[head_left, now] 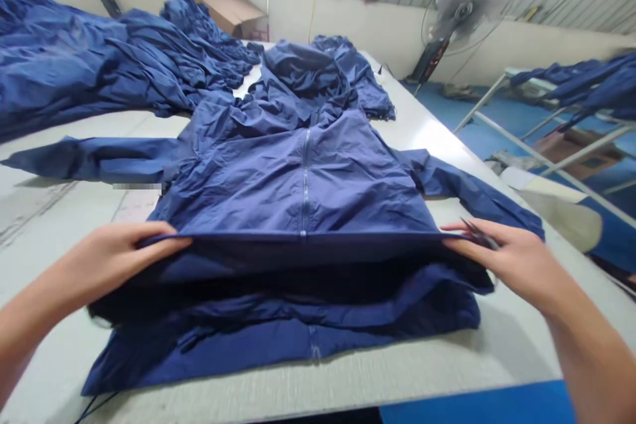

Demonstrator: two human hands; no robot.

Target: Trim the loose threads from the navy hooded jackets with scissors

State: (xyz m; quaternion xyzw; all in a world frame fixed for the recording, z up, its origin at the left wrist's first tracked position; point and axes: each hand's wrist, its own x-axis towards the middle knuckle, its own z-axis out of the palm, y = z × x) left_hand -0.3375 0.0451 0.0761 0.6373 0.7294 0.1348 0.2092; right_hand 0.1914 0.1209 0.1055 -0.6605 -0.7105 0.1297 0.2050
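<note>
A navy zip-front hooded jacket (308,179) lies face up on the grey table (44,245), its sleeves spread left and right and its hood at the far end. My left hand (119,255) pinches the left end of its bottom hem and lifts it. My right hand (497,255) pinches the right end of the same hem and also holds small thread snips (479,235) against the fingers. The hem is stretched taut between both hands. Beneath it lies a second navy jacket (278,338), flat, near the table's front edge.
A big heap of navy jackets (89,59) covers the far left of the table, with more (368,86) behind the hood. A cardboard box (223,6) stands at the back. A fan (462,10) and metal racks with blue cloth (586,86) are on the right.
</note>
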